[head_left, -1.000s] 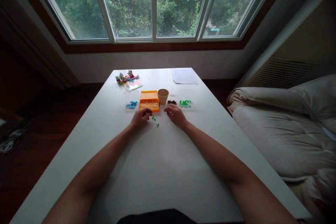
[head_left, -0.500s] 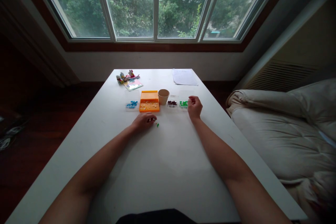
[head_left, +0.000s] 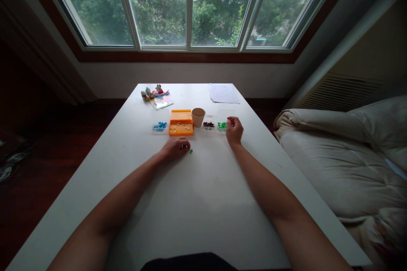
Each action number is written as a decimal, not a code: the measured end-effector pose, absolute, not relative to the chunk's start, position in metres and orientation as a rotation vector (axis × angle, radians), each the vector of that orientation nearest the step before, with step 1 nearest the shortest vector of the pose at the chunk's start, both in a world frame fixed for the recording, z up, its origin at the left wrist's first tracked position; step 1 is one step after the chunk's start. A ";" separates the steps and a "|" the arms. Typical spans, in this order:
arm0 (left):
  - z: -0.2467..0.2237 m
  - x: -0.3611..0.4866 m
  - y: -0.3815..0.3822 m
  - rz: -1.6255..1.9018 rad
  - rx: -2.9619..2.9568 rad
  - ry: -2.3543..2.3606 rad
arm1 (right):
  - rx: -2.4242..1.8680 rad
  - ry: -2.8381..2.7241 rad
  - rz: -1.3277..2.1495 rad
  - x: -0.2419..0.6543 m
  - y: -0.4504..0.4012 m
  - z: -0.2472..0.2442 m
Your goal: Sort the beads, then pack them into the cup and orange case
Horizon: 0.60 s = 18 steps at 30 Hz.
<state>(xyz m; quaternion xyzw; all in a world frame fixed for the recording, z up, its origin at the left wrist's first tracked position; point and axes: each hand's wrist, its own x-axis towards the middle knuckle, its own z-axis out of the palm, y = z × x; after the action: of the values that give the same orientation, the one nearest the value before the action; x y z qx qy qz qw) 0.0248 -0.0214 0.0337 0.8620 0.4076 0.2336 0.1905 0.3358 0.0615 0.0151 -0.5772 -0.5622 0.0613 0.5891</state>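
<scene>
My left hand (head_left: 176, 148) rests low over the table in front of the orange box, its fingers curled together at the tips. Just right of those fingertips lies a small green piece (head_left: 191, 151). The orange box (head_left: 181, 133) stands with its lid up and holds small pale yellow pieces. At the right, my right hand (head_left: 234, 130) has its fingers pinched at the edge of a clear box of small green pieces (head_left: 221, 125). What either hand holds, if anything, is too small to make out.
A brown paper cup (head_left: 198, 117) stands beside the orange box. Small clear boxes hold dark brown pieces (head_left: 208, 125) and blue pieces (head_left: 159, 126). Farther back are colourful small figures (head_left: 155, 92), a flat packet (head_left: 162, 102) and white papers (head_left: 224, 93). A sofa (head_left: 324, 165) borders the table's right.
My left hand has shifted slightly right, nearer the small green piece; a tiny pale piece by it no longer shows. My right hand has moved a little left over the green pieces' box.
</scene>
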 end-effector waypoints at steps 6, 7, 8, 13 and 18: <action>0.033 0.024 -0.021 0.659 2.399 1.189 | -1.262 -1.421 0.153 0.325 0.054 0.018; 0.033 0.023 -0.020 0.660 2.401 1.207 | -1.256 -1.427 0.158 0.324 0.054 0.018; 0.033 0.023 -0.020 0.662 2.409 1.217 | -1.252 -1.431 0.164 0.323 0.053 0.018; 0.033 0.021 -0.020 0.665 2.438 1.194 | -1.256 -1.450 0.204 0.319 0.050 0.019; 0.034 0.023 -0.022 0.627 2.458 1.155 | -1.232 -1.486 0.198 0.315 0.048 0.019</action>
<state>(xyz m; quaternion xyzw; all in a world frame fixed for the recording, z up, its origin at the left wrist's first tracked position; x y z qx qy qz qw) 0.0232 -0.0224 0.0342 0.8681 0.4078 0.2213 0.1761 0.3148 0.0479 0.0194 -0.5238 -0.6319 0.0841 0.5651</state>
